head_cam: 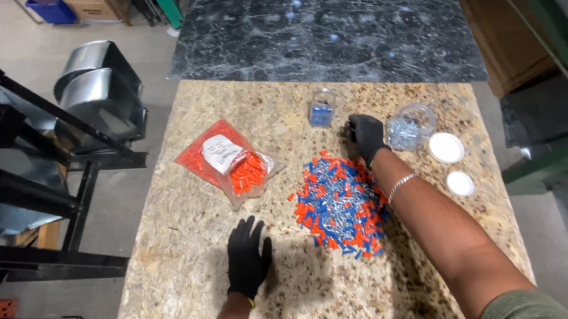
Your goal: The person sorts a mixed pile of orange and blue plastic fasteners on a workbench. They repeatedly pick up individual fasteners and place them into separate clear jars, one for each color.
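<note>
From the head camera we look down on a speckled beige granite slab table [189,259] with a darker black marble slab [327,30] lying beyond its far edge.

Our left hand [247,257], in a black glove, rests flat on the bare stone near the front edge, palm down with the fingers spread slightly apart and holding nothing. Just to its right, but not touching it, sits a loose heap of small orange and blue plastic wire connectors mixed with silvery screws [340,206], spread roughly in the middle of the table.

Our right hand [366,136], also in a black glove, reaches over that heap to its far edge, with a silver chain bracelet [399,184] on the wrist. The fingers curl downward and close together against the stone; we cannot tell whether they pinch any piece.

Just right of this hand stands a clear plastic jar holding silvery screws [411,126], and beside it lie two round white lids [447,147], the smaller one nearer to us. Farther back, left of the hand, a small clear jar with blue pieces inside [321,107] stands upright. Left of the heap lies a clear plastic bag of orange connectors with a white label [230,163].

A black metal frame [35,169] stands on the floor to the left of the table.
</note>
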